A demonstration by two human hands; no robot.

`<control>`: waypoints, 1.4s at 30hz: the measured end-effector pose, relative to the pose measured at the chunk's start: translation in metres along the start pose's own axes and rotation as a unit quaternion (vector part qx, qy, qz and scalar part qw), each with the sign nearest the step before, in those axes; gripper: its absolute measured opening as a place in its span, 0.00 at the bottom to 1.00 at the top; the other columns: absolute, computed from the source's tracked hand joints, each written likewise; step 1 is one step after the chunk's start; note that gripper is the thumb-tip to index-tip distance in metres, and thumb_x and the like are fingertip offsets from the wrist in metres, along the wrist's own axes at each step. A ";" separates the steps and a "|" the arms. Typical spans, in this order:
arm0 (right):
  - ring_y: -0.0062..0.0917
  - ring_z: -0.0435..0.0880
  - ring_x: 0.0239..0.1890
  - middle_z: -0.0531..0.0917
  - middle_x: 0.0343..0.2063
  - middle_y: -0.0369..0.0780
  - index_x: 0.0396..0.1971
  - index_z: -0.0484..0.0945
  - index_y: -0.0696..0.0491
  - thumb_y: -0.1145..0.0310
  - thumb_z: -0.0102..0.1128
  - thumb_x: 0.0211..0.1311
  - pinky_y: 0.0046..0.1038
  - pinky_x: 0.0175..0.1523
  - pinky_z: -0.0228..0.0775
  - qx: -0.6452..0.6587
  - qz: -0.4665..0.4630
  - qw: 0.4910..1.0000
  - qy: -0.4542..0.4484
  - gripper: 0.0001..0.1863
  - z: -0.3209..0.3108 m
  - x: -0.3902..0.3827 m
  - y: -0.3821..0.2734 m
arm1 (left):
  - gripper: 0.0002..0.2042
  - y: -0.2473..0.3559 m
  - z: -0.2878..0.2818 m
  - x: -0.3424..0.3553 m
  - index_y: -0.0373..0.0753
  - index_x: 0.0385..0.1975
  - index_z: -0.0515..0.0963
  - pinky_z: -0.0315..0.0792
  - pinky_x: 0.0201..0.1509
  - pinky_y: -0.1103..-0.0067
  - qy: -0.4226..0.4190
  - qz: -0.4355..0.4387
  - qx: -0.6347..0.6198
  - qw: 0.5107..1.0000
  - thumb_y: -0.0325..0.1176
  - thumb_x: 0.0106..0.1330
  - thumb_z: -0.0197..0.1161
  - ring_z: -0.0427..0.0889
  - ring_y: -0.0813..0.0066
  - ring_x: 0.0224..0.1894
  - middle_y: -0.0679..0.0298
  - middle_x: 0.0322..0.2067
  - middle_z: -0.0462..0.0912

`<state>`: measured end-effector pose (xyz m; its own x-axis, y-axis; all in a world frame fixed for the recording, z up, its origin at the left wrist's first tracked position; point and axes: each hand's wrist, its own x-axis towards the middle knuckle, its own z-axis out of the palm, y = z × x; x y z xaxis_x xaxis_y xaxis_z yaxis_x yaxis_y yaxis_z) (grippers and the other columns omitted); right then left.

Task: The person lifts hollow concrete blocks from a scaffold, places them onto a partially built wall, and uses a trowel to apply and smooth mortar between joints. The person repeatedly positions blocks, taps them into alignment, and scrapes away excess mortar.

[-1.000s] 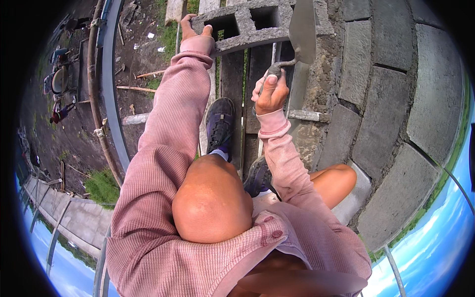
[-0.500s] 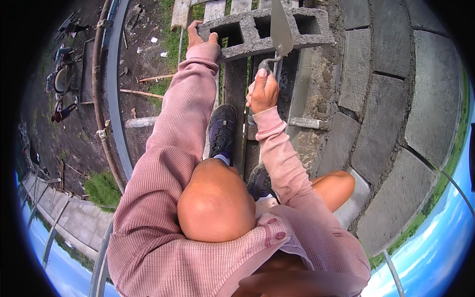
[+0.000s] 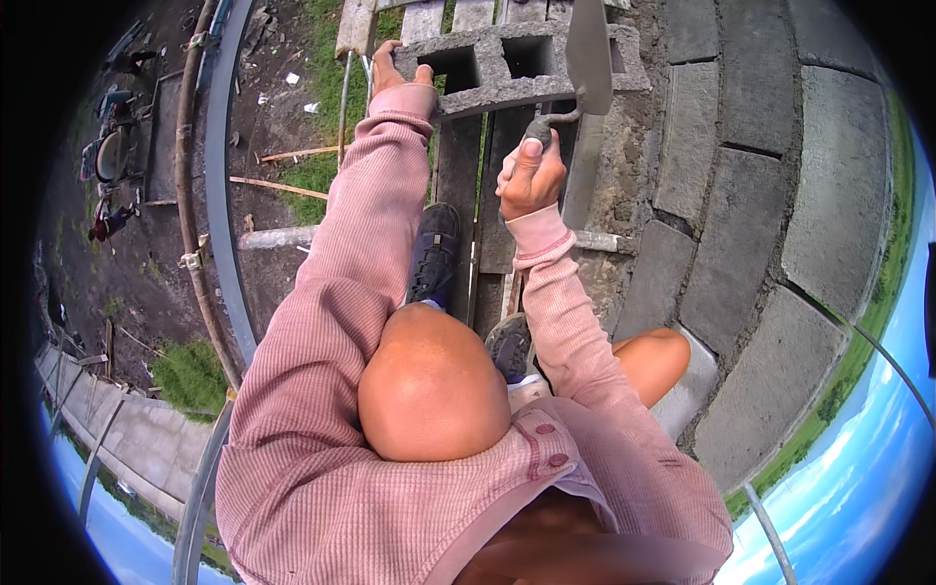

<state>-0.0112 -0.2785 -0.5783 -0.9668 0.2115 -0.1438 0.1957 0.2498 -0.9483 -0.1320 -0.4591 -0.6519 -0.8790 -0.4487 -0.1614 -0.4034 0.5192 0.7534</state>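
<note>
A grey hollow concrete block (image 3: 492,86) lies across the top of the view, its open cells facing me. My left hand (image 3: 395,76) grips the block's left end, with the thumb along its near side. A pointing trowel (image 3: 589,58) is in my right hand (image 3: 533,175), its handle wrapped by my fingers. The trowel's blade points away from me and crosses in front of the block's right part, hiding some of the last cell. Whether blade and block touch, I cannot tell.
Wooden planks (image 3: 458,161) lie under my feet. At right rises a wall of laid blocks (image 3: 731,224) with mortar joints. A metal bar (image 3: 222,175) and a bamboo pole (image 3: 185,146) run along the left, above muddy ground with debris. A pipe (image 3: 278,238) crosses below the planks.
My right hand has moved slightly right, and the trowel blade has turned and shifted right over the block's end. My left hand keeps its grip on the block.
</note>
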 end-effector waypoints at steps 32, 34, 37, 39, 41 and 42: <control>0.58 0.80 0.47 0.80 0.48 0.61 0.62 0.67 0.60 0.55 0.58 0.69 0.49 0.54 0.71 -0.037 0.018 0.987 0.155 0.30 0.001 -0.040 0.017 | 0.36 0.016 -0.001 0.012 0.59 0.72 0.56 0.77 0.50 0.62 -0.064 -0.102 -0.138 0.983 0.31 0.68 0.69 0.82 0.56 0.45 0.47 0.53 0.79; 0.59 0.80 0.46 0.80 0.45 0.60 0.59 0.68 0.59 0.55 0.59 0.68 0.49 0.52 0.71 -0.035 -0.021 0.985 0.167 0.28 -0.011 -0.044 0.020 | 0.39 0.014 -0.005 0.008 0.55 0.74 0.51 0.76 0.51 0.60 -0.065 -0.070 -0.072 0.993 0.32 0.68 0.69 0.81 0.55 0.46 0.43 0.54 0.78; 0.57 0.80 0.50 0.82 0.46 0.58 0.56 0.70 0.59 0.61 0.60 0.67 0.48 0.51 0.73 -0.047 -0.026 0.991 0.124 0.24 -0.046 -0.038 0.039 | 0.41 0.008 -0.010 0.010 0.51 0.72 0.51 0.74 0.57 0.60 -0.113 -0.095 -0.046 0.988 0.28 0.61 0.68 0.85 0.51 0.46 0.43 0.48 0.82; 0.53 0.84 0.38 0.85 0.35 0.52 0.48 0.73 0.58 0.63 0.65 0.65 0.47 0.44 0.74 -0.114 -0.082 0.972 0.191 0.19 -0.071 -0.032 0.048 | 0.40 0.006 -0.010 0.017 0.52 0.68 0.55 0.75 0.55 0.64 -0.088 -0.013 0.006 0.996 0.25 0.56 0.67 0.85 0.51 0.44 0.46 0.43 0.83; 0.39 0.85 0.29 0.85 0.29 0.46 0.48 0.76 0.57 0.60 0.71 0.62 0.40 0.38 0.76 -0.144 -0.121 0.961 0.202 0.21 -0.087 -0.015 0.048 | 0.33 0.010 -0.006 0.028 0.51 0.59 0.63 0.71 0.60 0.66 -0.089 -0.059 -0.029 0.994 0.23 0.50 0.64 0.82 0.51 0.53 0.47 0.46 0.81; 0.28 0.81 0.25 0.83 0.25 0.40 0.48 0.77 0.57 0.59 0.68 0.66 0.33 0.34 0.74 -0.087 0.010 0.988 0.125 0.19 -0.096 -0.009 0.047 | 0.33 0.011 -0.004 0.030 0.52 0.57 0.65 0.69 0.63 0.68 -0.090 -0.071 -0.063 0.991 0.23 0.48 0.63 0.79 0.51 0.56 0.47 0.46 0.79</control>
<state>0.0224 -0.1783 -0.5945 -0.8954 0.4402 -0.0666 0.2606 0.3971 -0.8800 -0.1621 -0.4701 -0.6460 -0.8513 -0.3672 -0.3748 -0.5017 0.3608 0.7862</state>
